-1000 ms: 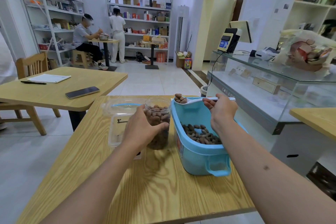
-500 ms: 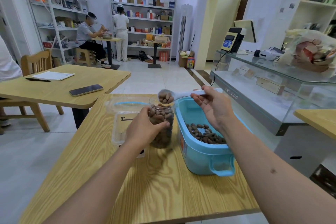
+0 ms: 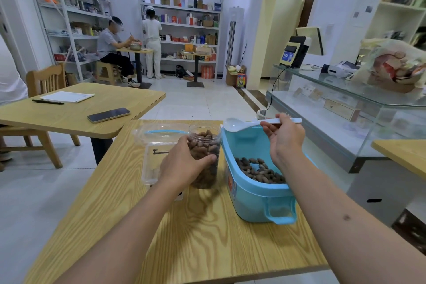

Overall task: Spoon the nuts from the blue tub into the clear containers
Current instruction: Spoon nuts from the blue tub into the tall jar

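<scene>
Wooden table (image 3: 207, 237): 1 blue tub (image 3: 258, 200) holding nuts (image 3: 258, 172); touching its left side, 1 clear jar (image 3: 204, 145), nut-filled to the rim, left hand (image 3: 184, 166) curled round it; right hand (image 3: 285, 138) pinching 1 empty white spoon (image 3: 244, 124) above the tub's far end.

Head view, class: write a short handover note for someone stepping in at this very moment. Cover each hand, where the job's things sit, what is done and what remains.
Left hand grips the clear jar, which stands upright on the wooden table, touching or almost touching the blue tub on its left.
Right hand holds the white spoon by its handle; the bowl is empty and hovers over the tub's far end.
Done: the jar is filled nearly to its rim.
Left: nuts remain in the tub. A clear box behind the jar looks unfilled; it probably comes next.
</scene>
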